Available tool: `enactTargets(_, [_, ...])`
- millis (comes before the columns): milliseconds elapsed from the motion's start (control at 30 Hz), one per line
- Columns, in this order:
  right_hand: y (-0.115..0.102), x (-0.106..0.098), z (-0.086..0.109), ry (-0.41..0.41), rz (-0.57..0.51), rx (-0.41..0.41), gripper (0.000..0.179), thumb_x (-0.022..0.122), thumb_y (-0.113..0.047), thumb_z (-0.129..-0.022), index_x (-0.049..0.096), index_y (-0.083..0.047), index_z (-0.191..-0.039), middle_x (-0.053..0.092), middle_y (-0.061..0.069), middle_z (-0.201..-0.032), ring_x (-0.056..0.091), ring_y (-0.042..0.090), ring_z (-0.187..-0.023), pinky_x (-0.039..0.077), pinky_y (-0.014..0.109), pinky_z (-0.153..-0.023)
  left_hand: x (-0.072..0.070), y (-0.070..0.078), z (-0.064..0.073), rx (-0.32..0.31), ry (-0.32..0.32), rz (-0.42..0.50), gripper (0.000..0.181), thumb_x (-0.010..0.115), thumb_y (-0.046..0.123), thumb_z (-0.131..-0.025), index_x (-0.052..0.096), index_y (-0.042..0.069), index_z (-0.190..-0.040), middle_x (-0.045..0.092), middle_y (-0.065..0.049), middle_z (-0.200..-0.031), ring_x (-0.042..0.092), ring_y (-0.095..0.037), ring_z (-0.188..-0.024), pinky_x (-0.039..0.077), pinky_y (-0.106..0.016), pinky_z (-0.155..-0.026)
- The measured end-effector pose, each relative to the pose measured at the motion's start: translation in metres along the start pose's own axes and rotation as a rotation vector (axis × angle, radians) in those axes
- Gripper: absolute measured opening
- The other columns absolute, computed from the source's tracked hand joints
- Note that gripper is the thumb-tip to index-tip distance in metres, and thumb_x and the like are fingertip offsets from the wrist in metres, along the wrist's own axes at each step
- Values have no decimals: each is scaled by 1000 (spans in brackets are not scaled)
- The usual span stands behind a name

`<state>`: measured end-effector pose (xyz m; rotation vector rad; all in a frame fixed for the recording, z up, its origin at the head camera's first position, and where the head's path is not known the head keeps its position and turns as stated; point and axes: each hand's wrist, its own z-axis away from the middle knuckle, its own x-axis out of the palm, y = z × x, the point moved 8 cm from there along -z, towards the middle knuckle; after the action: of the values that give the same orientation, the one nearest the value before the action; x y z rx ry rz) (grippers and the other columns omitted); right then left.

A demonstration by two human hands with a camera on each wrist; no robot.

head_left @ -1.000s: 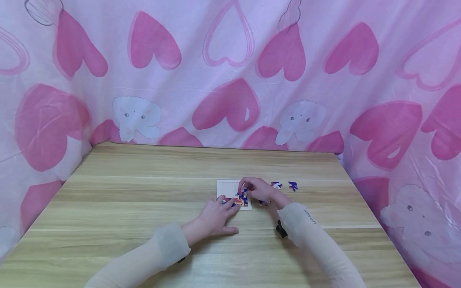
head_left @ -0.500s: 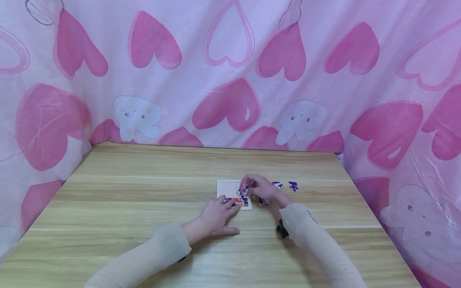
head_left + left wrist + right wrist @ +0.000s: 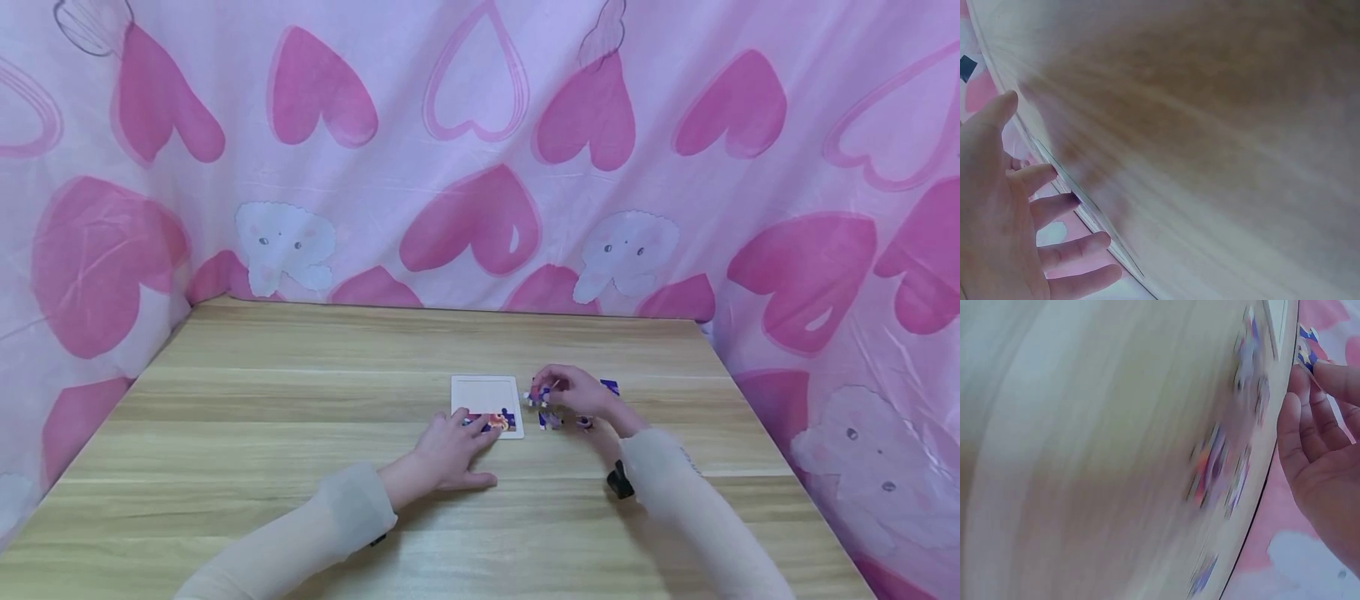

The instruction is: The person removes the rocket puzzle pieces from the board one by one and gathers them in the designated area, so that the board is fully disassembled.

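Note:
My right hand point(image 3: 576, 390) pinches a purple, red and white jigsaw piece point(image 3: 537, 395) between thumb and fingers, just right of the white puzzle tray point(image 3: 483, 392). The right wrist view shows that jigsaw piece point(image 3: 1305, 349) held up at the fingertips. Spread fingers of my left hand point(image 3: 450, 450) rest on the tray's lower left part. Joined pieces point(image 3: 504, 422) with an orange and purple picture lie along its near edge, partly hidden by those fingers. Above them the tray's white bottom shows. In the left wrist view, my left hand point(image 3: 1010, 212) has its fingers nearly straight.
Loose pieces lie right of the tray: one near it point(image 3: 551, 420), another under my right wrist point(image 3: 585, 423), and a purple one point(image 3: 610, 387) farther out, partly covered by the hand. A pink heart-print curtain point(image 3: 465, 208) borders the wooden table point(image 3: 315, 367).
My right hand has lifted the piece from above the joined row and carried it right, off the tray, over the loose pieces. The left hand has stayed put.

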<state>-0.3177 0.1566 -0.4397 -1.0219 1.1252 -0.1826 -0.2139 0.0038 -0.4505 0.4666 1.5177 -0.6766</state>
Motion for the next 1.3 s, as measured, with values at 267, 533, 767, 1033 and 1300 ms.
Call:
enactTargets(267, [26, -27, 32, 33, -71, 73, 30, 47, 9, -77, 58, -3, -102, 54, 10, -91, 48, 25, -79, 44, 35, -67, 2, 0, -1, -3, -15, 20, 73, 34, 71, -77, 38, 27, -135, 36, 0, -137, 38, -30, -116, 40, -47, -79])
enactTargets(533, [44, -45, 59, 48, -150, 128, 28, 47, 8, -77, 55, 5, -104, 54, 15, -92, 47, 25, -81, 43, 34, -69, 1, -1, -1, -6, -27, 15, 73, 33, 71, -77, 36, 28, -135, 35, 0, -137, 38, -30, -116, 40, -46, -80])
enactTargets(767, [62, -54, 74, 92, -157, 200, 29, 50, 7, -77, 55, 4, -105, 54, 15, -97, 48, 25, -82, 43, 37, -70, 1, -1, 0, -5, -27, 19, 72, 33, 71, -77, 36, 28, -135, 35, 0, -137, 38, -30, -116, 40, -45, -79])
enactTargets(1033, [73, -55, 83, 105, -206, 238, 28, 48, 9, -76, 54, 7, -103, 52, 16, -92, 47, 22, -73, 45, 32, -59, -1, 0, 1, -3, -16, 21, 73, 34, 71, -77, 37, 27, -135, 35, -1, -137, 38, -31, -116, 40, -46, -80])
enactTargets(1300, [75, -56, 87, 100, -185, 259, 23, 47, 8, -80, 54, 10, -102, 55, 17, -92, 47, 21, -72, 44, 30, -59, 1, 0, 0, 1, -21, 9, 72, 33, 71, -77, 37, 28, -135, 35, -1, -137, 38, -30, -116, 40, -46, -78])
